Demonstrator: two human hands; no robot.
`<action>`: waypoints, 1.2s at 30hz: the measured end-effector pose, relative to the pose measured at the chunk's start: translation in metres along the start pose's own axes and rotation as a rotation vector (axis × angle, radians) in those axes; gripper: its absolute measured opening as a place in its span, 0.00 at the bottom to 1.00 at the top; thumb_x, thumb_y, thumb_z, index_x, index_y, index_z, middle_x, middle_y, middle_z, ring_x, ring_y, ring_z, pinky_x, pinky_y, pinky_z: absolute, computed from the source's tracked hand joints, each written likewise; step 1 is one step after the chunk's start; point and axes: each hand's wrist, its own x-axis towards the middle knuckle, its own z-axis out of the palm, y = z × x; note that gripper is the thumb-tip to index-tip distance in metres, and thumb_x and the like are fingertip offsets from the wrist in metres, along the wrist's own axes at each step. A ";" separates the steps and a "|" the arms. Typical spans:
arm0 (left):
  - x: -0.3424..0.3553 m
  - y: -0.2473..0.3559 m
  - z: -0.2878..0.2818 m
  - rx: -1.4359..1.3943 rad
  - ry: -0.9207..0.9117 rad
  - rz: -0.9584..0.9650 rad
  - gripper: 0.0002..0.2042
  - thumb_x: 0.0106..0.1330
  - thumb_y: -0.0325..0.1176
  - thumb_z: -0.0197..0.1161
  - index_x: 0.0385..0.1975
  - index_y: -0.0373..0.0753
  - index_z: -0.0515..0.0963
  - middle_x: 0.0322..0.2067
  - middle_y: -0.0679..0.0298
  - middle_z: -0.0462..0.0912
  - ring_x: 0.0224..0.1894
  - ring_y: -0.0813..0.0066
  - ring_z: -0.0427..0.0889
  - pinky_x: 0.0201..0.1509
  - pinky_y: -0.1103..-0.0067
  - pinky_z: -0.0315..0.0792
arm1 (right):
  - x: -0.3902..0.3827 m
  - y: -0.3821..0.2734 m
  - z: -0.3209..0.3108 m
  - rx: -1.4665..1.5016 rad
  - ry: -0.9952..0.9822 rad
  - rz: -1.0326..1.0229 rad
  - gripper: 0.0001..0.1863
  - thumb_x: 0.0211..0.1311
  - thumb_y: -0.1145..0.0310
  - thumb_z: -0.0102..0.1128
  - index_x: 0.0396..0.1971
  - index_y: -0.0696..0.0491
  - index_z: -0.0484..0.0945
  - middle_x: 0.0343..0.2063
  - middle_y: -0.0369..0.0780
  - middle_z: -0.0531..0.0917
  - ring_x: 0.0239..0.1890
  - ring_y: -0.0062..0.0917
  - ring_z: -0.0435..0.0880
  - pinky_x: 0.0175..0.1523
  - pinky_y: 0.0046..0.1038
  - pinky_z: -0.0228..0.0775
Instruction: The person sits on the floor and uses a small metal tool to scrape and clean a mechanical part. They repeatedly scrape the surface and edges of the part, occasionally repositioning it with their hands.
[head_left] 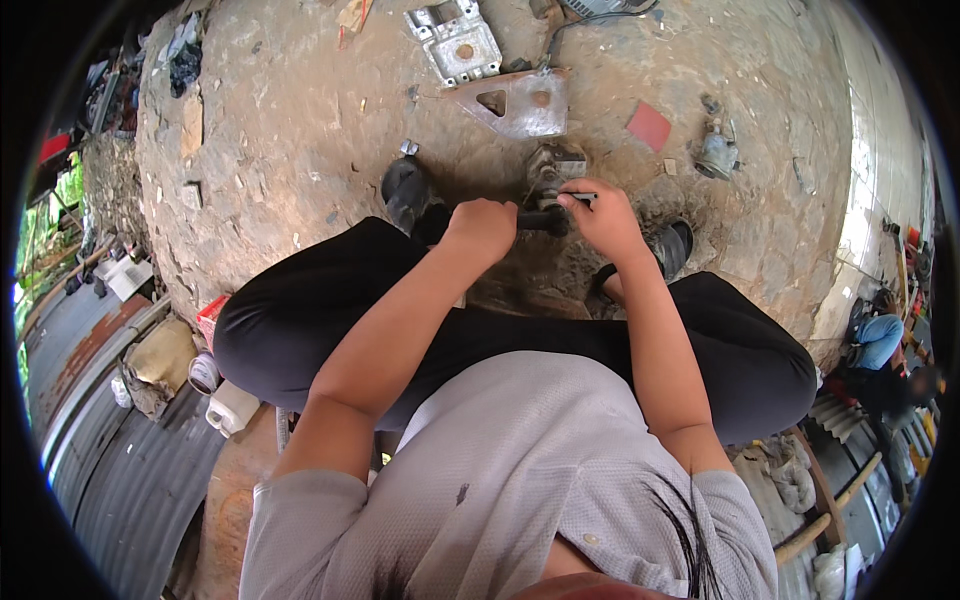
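My left hand (pixel 483 228) is closed around the handle of a dark hammer (pixel 553 222), whose head lies just left of my right hand's fingertips. My right hand (pixel 607 218) pinches a short, thin metal rod (pixel 585 196) between thumb and fingers. Beneath and just beyond the fingertips, a greasy metal part (pixel 555 163) rests on the dirty ground between my feet. The lower part of that piece is hidden by the hammer and my hand.
Beyond my hands lie a flat metal plate with cut-outs (pixel 525 103) and a silvery cast housing (pixel 462 45). A red square piece (pixel 649 126) and a small metal component (pixel 716 152) are to the right. Another person (pixel 882 345) is at the far right.
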 end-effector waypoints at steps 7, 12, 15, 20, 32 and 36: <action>0.007 -0.022 -0.003 -0.188 -0.008 0.070 0.09 0.75 0.38 0.61 0.48 0.42 0.81 0.39 0.51 0.88 0.46 0.46 0.88 0.48 0.53 0.80 | -0.002 0.001 0.013 -0.162 -0.017 -0.197 0.07 0.63 0.65 0.73 0.39 0.49 0.90 0.39 0.40 0.89 0.45 0.42 0.86 0.50 0.40 0.79; 0.008 -0.023 -0.009 -0.226 -0.010 0.070 0.11 0.77 0.41 0.60 0.49 0.42 0.81 0.40 0.51 0.88 0.48 0.46 0.87 0.50 0.53 0.79 | -0.002 -0.009 0.005 -0.234 0.206 -0.292 0.07 0.62 0.70 0.72 0.39 0.49 0.89 0.38 0.39 0.88 0.44 0.41 0.85 0.49 0.41 0.78; 0.009 -0.022 -0.009 -0.204 -0.025 0.076 0.11 0.78 0.40 0.59 0.50 0.42 0.81 0.40 0.52 0.88 0.49 0.47 0.88 0.49 0.54 0.79 | 0.000 -0.002 0.006 -0.141 0.140 -0.353 0.07 0.61 0.72 0.72 0.40 0.49 0.89 0.37 0.38 0.88 0.43 0.40 0.85 0.48 0.40 0.79; 0.012 -0.018 -0.008 -0.137 -0.044 0.053 0.11 0.78 0.40 0.59 0.50 0.41 0.80 0.41 0.52 0.89 0.49 0.49 0.88 0.50 0.55 0.80 | -0.009 0.000 0.017 -0.267 0.168 -0.393 0.06 0.61 0.72 0.73 0.38 0.50 0.88 0.38 0.38 0.88 0.42 0.39 0.85 0.47 0.39 0.79; 0.014 -0.016 -0.012 -0.101 -0.104 0.025 0.12 0.77 0.41 0.59 0.50 0.41 0.79 0.42 0.52 0.89 0.50 0.49 0.88 0.51 0.55 0.81 | -0.010 -0.002 0.016 -0.215 0.282 -0.393 0.06 0.60 0.71 0.73 0.37 0.51 0.87 0.35 0.38 0.87 0.40 0.41 0.84 0.45 0.41 0.77; 0.016 -0.016 -0.013 -0.103 -0.119 0.019 0.12 0.77 0.41 0.59 0.49 0.41 0.80 0.42 0.52 0.89 0.50 0.49 0.88 0.51 0.55 0.81 | -0.014 0.002 0.021 -0.207 0.094 -0.445 0.07 0.60 0.71 0.72 0.38 0.51 0.87 0.33 0.37 0.87 0.39 0.39 0.83 0.45 0.40 0.76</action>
